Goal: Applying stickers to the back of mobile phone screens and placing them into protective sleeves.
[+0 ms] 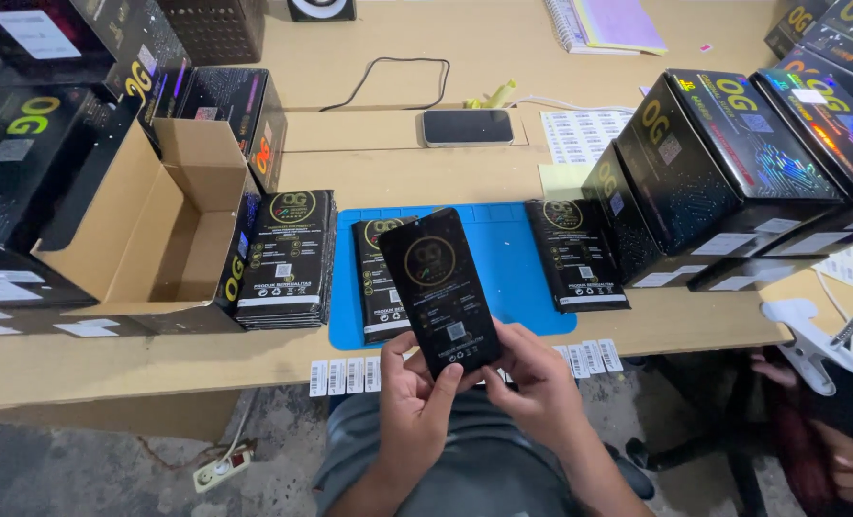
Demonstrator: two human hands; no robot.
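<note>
A flat black packet (438, 287) with a round gold emblem stands tilted over the table's front edge, held by both hands at its lower end. My left hand (415, 394) grips its lower left corner, thumb on the face. My right hand (538, 381) touches the lower right edge with its fingertips. Behind it lies a blue mat (513, 258) with another black packet (377, 280) on it. A strip of small white labels (345, 375) sits along the table edge under my hands.
A stack of black packets (285, 258) lies left of the mat, one packet (576, 255) right of it. An open cardboard box (149, 230) stands left. Large black boxes (733, 163) pile up right. A phone (467, 126) lies farther back. Another person's hand (852, 460) shows bottom right.
</note>
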